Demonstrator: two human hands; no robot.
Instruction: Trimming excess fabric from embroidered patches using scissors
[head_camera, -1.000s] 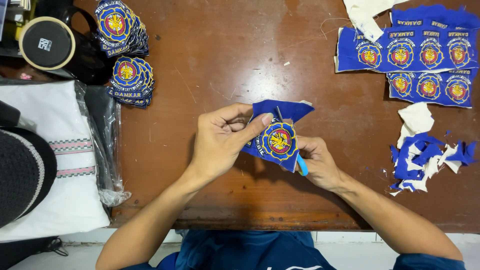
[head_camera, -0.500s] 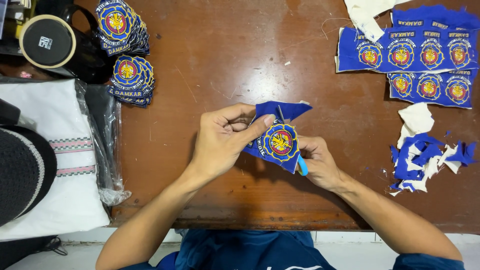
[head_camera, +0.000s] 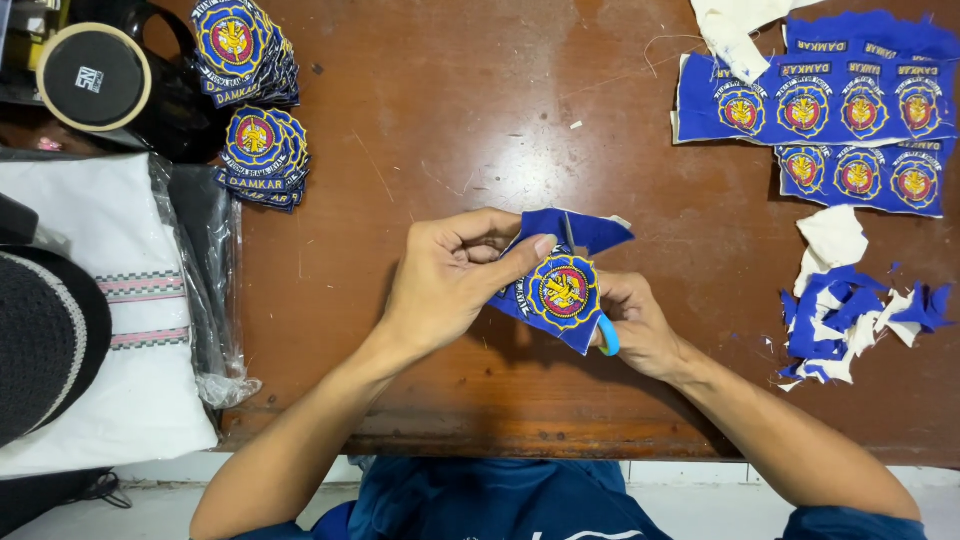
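The embroidered patch (head_camera: 565, 292), a round red-and-yellow emblem on a scrap of blue cloth, was held above the middle of the brown wooden table (head_camera: 450, 120), just in front of the person's chest. The left hand (head_camera: 450, 285) pinched its upper left edge, thumb pressed on the cloth, fingers curled behind. The right hand (head_camera: 635, 325) sat under the patch's lower right side, its grip closed through the blue handle of a pair of scissors (head_camera: 603, 335); a thin blade showed at the top of the cloth, so the cut seemed to be under way. Loose blue corners stood out around the emblem, above and below, so this piece was judged only partly trimmed.

Of the work as a whole, a good share looked done. Two stacks of finished patches (head_camera: 255, 110) lay at the table's far left, near a roll of tape (head_camera: 92, 78), and a heap of blue and white offcuts (head_camera: 850, 320) lay to the right of the hands. What remained was plain enough: uncut sheets of blue cloth (head_camera: 820, 115) with rows of emblems lay at the far right, roughly ten visible. A folded white cloth in clear plastic (head_camera: 110, 310) rested off the left edge.
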